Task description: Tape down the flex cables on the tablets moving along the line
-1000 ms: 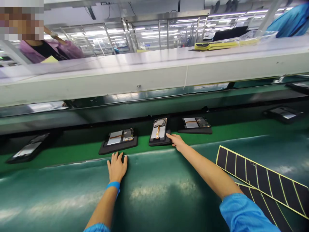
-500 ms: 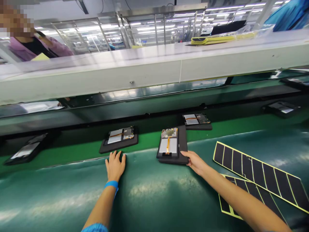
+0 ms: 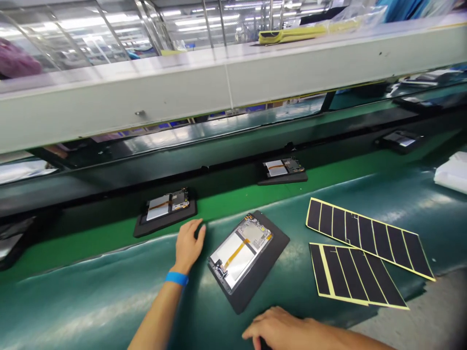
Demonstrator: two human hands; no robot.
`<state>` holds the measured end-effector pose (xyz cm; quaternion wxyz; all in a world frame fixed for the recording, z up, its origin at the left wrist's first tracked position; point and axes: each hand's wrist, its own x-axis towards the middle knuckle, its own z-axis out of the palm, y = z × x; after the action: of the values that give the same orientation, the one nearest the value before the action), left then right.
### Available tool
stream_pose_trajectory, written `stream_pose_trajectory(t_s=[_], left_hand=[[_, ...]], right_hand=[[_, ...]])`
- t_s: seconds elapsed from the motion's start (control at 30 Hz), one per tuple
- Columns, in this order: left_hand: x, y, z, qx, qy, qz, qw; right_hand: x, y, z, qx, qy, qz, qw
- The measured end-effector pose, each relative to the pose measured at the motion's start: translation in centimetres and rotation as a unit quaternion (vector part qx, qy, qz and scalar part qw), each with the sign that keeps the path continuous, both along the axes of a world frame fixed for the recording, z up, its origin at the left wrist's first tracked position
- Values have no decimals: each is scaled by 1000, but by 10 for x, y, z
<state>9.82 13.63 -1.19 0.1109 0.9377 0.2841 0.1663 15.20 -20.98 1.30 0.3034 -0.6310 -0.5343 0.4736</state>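
Observation:
An opened device with a bare circuit board and an orange ribbon cable (image 3: 241, 249) lies in a black tray (image 3: 266, 265), set at an angle on the dark green mat in front of me. My left hand (image 3: 188, 244) rests flat on the mat just left of the tray, fingers together and holding nothing. My right hand (image 3: 282, 328) is at the bottom edge below the tray, knuckles up and fingers curled downward. It is off the tray, and I see nothing in it.
Two more trays with opened devices (image 3: 166, 212) (image 3: 281, 170) ride on the bright green conveyor belt (image 3: 226, 206) behind. Two sheets of black strips with yellow borders (image 3: 368, 236) (image 3: 352, 277) lie to the right. A white shelf (image 3: 233, 80) runs overhead. White cloth (image 3: 452, 172) sits far right.
My right hand pulled the tray off the belt onto the mat, turned it at an angle, and let go of it. My left hand stayed in place. My view shifted right.

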Motion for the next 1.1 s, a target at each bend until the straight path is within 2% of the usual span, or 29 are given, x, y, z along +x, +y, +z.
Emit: stream_pose_trajectory(t_s=[0.07,0.17,0.27,0.4,0.5,0.57,0.63,0.73,0.8,0.93,1.1], left_hand=[[16,-26,3,-16,26,-63,998],[31,-64,3,-32,56,-119,991],[34,-94,3,-41,65,-146,986],[36,-112,5,-64,65,-217,972],[34,-113,8,-86,46,-257,962],[28,-110,10,-98,20,-249,963],[16,-103,12,-108,-15,-215,970],[-10,-94,12,-121,-70,-132,981],[-29,-93,11,-130,-95,-76,984],[-58,-106,8,-151,-100,-13,983],[-64,-134,7,-169,-67,4,983]], right_hand=[[2,1,11,10,-14,25,1000],[10,3,20,19,-42,-38,998],[20,2,22,53,-75,-106,990],[32,-2,26,136,-95,-165,972],[38,-2,29,175,-115,-169,963],[40,0,29,178,-139,-153,962],[41,4,26,171,-167,-129,963],[43,14,19,179,-206,-96,957],[45,24,13,216,-241,-86,942],[49,51,7,265,-338,-64,901],[53,82,-2,246,-418,-5,874]])
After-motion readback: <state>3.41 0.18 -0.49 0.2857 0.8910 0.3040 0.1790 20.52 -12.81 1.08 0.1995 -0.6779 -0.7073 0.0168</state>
